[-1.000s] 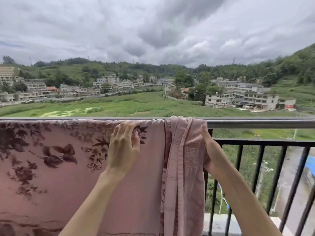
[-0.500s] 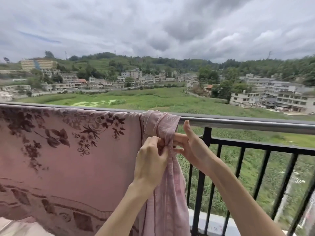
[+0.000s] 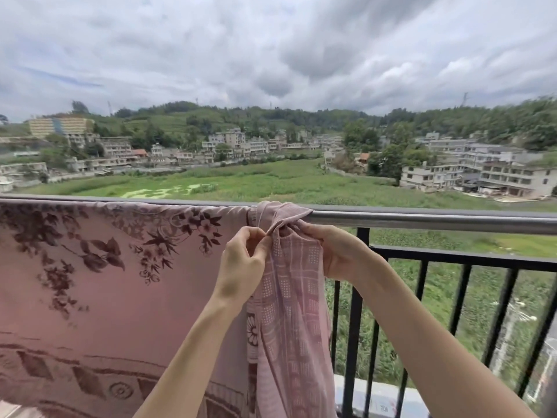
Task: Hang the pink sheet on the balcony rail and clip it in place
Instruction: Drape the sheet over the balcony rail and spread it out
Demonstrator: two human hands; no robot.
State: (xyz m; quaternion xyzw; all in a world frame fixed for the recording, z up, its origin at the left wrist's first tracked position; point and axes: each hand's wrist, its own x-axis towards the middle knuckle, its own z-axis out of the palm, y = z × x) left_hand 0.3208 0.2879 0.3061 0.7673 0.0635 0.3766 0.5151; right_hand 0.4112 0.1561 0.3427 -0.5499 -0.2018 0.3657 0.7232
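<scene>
The pink sheet [image 3: 114, 291], printed with dark red flowers, hangs over the steel balcony rail [image 3: 422, 220] and covers its left half. At the sheet's right edge the cloth is gathered into a bunch [image 3: 280, 218] wrapped over the rail. My left hand [image 3: 244, 263] pinches this bunch just under the rail from the left. My right hand [image 3: 331, 251] grips the same gathered cloth from the right. The long gathered end hangs down between my forearms. No clip is visible.
Black vertical bars [image 3: 354, 312] run below the rail on the right, with a lower black crossbar [image 3: 467, 259]. A pale concrete ledge [image 3: 376, 399] lies at the foot of the bars. Beyond are green fields and buildings, far below.
My left hand moved right from the flat part of the sheet to the gathered edge. Both hands closed on the bunch under the rail, which looks tighter now. The view shifted right.
</scene>
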